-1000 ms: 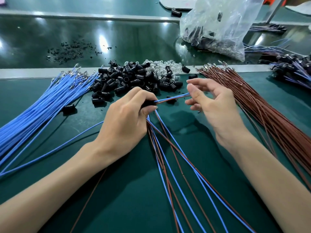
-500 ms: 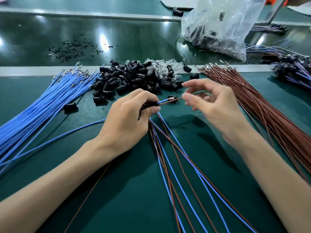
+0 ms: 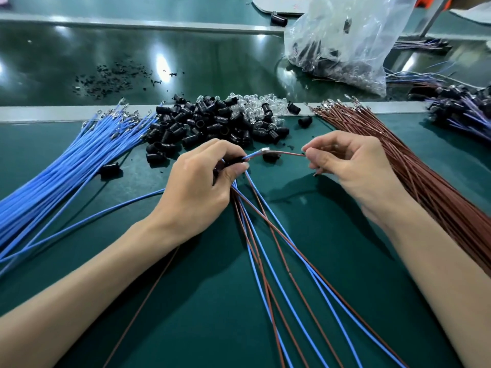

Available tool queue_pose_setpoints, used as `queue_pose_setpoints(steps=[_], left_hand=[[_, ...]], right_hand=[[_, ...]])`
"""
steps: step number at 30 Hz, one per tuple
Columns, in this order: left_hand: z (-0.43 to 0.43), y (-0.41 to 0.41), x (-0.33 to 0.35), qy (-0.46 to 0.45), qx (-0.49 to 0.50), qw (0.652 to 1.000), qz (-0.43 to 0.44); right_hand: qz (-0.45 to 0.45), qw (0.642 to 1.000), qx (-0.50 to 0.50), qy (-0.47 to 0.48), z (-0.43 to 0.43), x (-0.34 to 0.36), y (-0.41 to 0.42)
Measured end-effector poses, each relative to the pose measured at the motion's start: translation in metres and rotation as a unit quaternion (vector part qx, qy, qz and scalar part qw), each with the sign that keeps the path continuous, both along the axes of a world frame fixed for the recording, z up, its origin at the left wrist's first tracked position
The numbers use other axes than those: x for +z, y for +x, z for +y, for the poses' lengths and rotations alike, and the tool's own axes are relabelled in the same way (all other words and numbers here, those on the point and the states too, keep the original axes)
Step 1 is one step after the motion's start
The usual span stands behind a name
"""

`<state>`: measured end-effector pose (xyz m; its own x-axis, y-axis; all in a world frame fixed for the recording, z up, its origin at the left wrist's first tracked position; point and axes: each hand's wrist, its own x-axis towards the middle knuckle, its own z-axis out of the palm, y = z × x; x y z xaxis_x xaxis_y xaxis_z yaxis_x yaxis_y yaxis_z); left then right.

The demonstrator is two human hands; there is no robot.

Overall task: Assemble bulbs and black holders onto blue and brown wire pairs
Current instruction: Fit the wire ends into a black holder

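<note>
1. The left hand is hovering just on the near side of the pile of black holders, its fingers curling tightly round a single black holder and a bunch of blue and brown wires.
2. Those wires are fanning out from the fist across the green mat, away from the pile and toward the person.
3. A blue wire end is poking out of the left fist, pointing to the right along the near edge of the pile.
4. The right hand is working near the pile's near right corner, thumb and forefinger pinching a brown wire that is reaching toward the left fist; the other fingers are curling loosely.
5. Clear bulbs are lying heaped against the pile's far right side.
6. A blue wire bundle is spreading out to the left of the pile, and a brown wire bundle to the right of it.
7. A clear plastic bag is slumping beyond the pile, to the right.
8. Black scraps are lying scattered beyond the pile, to the left.
</note>
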<state>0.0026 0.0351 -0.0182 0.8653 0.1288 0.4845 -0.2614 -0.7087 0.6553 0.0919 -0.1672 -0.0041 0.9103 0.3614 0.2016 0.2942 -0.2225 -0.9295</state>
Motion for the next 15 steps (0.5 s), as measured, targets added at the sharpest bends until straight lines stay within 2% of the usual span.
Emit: queue_pose_setpoints(steps=[4, 7, 12, 15], left_hand=[[0.0, 0.0, 0.0, -0.002, -0.001, 1.0, -0.002], [0.001, -0.001, -0.001, 0.034, -0.004, 0.999, -0.011], [0.0, -0.002, -0.003, 0.106, -0.018, 0.994, -0.031], [0.002, -0.001, -0.005, 0.111, -0.013, 0.993, -0.042]], right_hand=[[-0.031, 0.999, 0.016, 0.004, 0.004, 0.001, -0.004], [-0.069, 0.997, 0.009, -0.017, 0.0, 0.009, -0.002], [-0.138, 0.985, 0.012, -0.106, -0.01, 0.019, 0.001], [-0.157, 0.974, 0.037, -0.157, -0.007, 0.015, -0.004]])
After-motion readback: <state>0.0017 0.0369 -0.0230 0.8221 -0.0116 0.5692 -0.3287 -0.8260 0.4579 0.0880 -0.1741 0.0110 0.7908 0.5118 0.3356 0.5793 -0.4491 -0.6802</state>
